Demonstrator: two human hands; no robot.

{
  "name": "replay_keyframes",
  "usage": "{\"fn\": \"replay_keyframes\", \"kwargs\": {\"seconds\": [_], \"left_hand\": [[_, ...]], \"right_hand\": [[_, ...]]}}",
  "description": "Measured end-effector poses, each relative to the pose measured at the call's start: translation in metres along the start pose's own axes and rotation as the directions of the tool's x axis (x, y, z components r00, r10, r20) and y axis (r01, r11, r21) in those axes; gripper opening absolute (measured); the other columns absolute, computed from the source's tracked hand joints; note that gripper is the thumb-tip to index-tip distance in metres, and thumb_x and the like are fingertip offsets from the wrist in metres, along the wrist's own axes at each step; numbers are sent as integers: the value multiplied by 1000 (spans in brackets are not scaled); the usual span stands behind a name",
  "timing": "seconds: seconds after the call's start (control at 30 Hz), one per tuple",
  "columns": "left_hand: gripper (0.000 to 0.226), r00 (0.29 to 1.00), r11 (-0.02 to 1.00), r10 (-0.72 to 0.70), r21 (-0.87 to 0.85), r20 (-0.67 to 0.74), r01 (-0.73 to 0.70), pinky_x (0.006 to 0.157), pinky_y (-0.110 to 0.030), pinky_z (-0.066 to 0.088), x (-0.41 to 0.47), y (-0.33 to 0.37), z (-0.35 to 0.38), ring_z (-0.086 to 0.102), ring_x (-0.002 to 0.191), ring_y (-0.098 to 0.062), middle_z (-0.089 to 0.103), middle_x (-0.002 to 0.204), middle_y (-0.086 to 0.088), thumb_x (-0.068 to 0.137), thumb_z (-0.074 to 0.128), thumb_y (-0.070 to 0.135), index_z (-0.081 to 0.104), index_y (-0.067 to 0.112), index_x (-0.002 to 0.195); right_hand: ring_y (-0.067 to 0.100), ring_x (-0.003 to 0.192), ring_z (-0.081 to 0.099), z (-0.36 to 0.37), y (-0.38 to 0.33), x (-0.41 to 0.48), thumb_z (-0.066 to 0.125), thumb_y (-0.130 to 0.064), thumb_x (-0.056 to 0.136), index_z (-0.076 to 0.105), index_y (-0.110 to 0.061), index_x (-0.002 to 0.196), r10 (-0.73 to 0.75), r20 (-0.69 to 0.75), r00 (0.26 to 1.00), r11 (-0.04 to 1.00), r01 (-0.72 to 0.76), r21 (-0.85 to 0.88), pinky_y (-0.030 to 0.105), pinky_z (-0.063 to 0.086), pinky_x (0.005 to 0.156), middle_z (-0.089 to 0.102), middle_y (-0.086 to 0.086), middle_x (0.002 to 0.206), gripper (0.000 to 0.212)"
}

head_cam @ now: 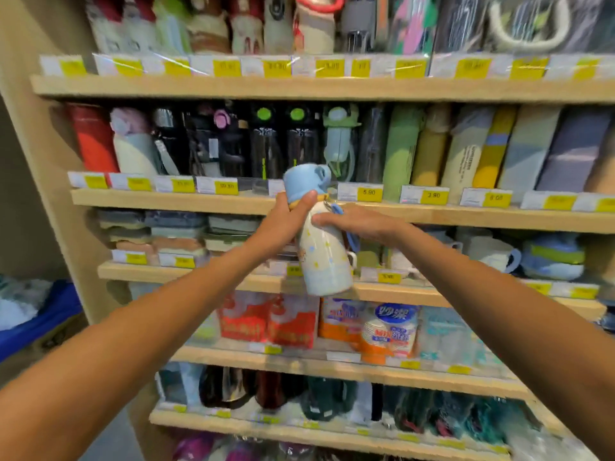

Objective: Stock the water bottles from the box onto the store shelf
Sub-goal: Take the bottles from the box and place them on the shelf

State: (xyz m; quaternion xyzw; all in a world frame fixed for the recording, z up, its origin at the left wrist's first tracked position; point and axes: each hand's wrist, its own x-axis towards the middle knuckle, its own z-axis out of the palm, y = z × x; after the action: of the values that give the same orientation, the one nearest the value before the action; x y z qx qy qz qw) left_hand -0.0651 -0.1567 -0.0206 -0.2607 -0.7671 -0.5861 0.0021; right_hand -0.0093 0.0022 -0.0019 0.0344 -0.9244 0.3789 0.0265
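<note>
A pale blue and cream water bottle (324,261) with a light blue cap and a blue strap hangs in the air in front of the wooden store shelf (332,207), tilted slightly left. My left hand (286,221) grips its neck just under the cap. My right hand (359,222) holds the upper body from the right, with the fingers wrapped on it. Behind the bottle, the second shelf row holds standing bottles, among them a light green one (339,141) and black ones (266,144). No box is in view.
Yellow price tags (369,193) line every shelf edge. Mugs (492,254) and stacked containers (173,234) fill the shelf behind my hands; packaged goods (386,331) sit below. A blue bin (40,314) stands at the left beside the shelf's side panel.
</note>
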Motion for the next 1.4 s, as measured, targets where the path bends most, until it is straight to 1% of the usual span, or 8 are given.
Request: {"fn": "replay_keyframes", "kwargs": {"seconds": [0.17, 0.33, 0.57, 0.7, 0.8, 0.93, 1.03, 1.4], "left_hand": [[65, 998, 991, 61, -120, 14, -59, 81, -33, 46, 42, 65, -39, 56, 103, -20, 50, 128, -7, 93, 47, 50, 25, 12, 142], [90, 971, 937, 225, -256, -81, -239, 96, -42, 50, 79, 121, -73, 60, 111, -24, 57, 128, -11, 69, 72, 54, 34, 6, 134], [95, 927, 910, 337, -197, -161, -365, 90, -34, 51, 130, 187, -130, 60, 107, -16, 58, 124, -3, 63, 66, 67, 41, 9, 134], [91, 847, 852, 465, -131, -259, -508, 91, -40, 54, 158, 209, -155, 66, 103, -18, 67, 112, -2, 52, 68, 71, 56, 13, 121], [72, 772, 820, 526, -27, -358, -572, 95, -42, 50, 173, 214, -159, 60, 107, -16, 60, 110, 4, 72, 67, 58, 43, 19, 127], [77, 704, 807, 532, 30, -471, -589, 91, -43, 52, 190, 203, -156, 62, 105, -24, 65, 110, -3, 67, 60, 63, 35, 25, 129], [63, 760, 850, 473, 3, -445, -527, 90, -41, 52, 212, 194, -156, 62, 107, -28, 66, 110, -11, 71, 60, 61, 40, 22, 116], [71, 838, 931, 365, 164, -407, -326, 91, -44, 50, 252, 178, -148, 61, 102, -24, 60, 113, -1, 75, 52, 73, 43, 19, 121]], "right_hand": [[18, 52, 58, -44, -69, 23, 59, -58, 83, 65, -2, 84, -70, -196, 978, 994, 52, -97, 28, 47, 53, 64, 16, 71, 56], [14, 86, 65, -86, -126, 53, 62, -53, 82, 66, -11, 104, -243, -371, 896, 970, 229, -80, 34, 51, 76, 71, 4, 98, 47], [6, 45, 43, -134, -205, 98, 66, -43, 86, 54, -16, 88, -442, -503, 743, 890, 436, -137, 23, 34, 43, 53, -3, 65, 30], [-8, 64, 60, -155, -232, 116, 66, -30, 88, 60, -18, 97, -519, -505, 689, 842, 515, -163, 10, 44, 58, 62, -9, 83, 16], [-9, 97, 61, -164, -235, 130, 72, -26, 84, 52, -14, 128, -581, -490, 649, 799, 570, -193, 12, 49, 79, 64, -1, 114, 50], [22, 136, 34, -166, -205, 145, 72, -38, 80, 29, -16, 147, -531, -633, 563, 848, 351, -398, 28, 29, 106, 39, 9, 146, 83], [26, 131, 30, -160, -174, 159, 68, -36, 82, 34, -10, 143, -569, -724, 390, 818, 175, -549, 33, 26, 106, 40, 12, 141, 75], [32, 127, 28, -140, -150, 196, 64, -29, 82, 36, -9, 136, -520, -813, 261, 829, -75, -554, 38, 33, 102, 40, 12, 134, 64]]}}
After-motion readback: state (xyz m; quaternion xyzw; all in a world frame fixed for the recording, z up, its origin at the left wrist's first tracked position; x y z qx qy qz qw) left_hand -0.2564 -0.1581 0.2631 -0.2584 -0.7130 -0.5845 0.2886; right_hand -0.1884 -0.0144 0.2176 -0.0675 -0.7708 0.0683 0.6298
